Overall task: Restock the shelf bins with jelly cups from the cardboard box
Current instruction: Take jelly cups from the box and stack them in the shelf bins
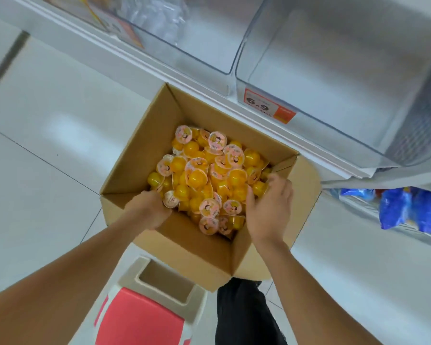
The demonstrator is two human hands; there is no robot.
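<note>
Both hands are down in the cardboard box (pixel 139 155) right now. Left hand (pixel 148 210) is curled into the near-left side of the pile, fingers buried among the jelly cups (pixel 204 175), so can't tell if it's actually got one. Right hand (pixel 269 207) is spread fairly wide over the right side of the heap, fingertips pressing into the cups near the box wall, can't say if it's gripping anything either.

Cups are yellow with pinkish printed lids, heaped loose in the box, which sits open on a white tiled floor (pixel 47 145) against a white shelf unit. Above it are two clear shelf bins (pixel 346 78), the right one with an orange price tag (pixel 269 105) on its front. Blue packets (pixel 408 210) on a lower wire shelf off to the right, and a red-and-cream stool (pixel 147 312) just beside the box, near the person's dark trouser leg.
</note>
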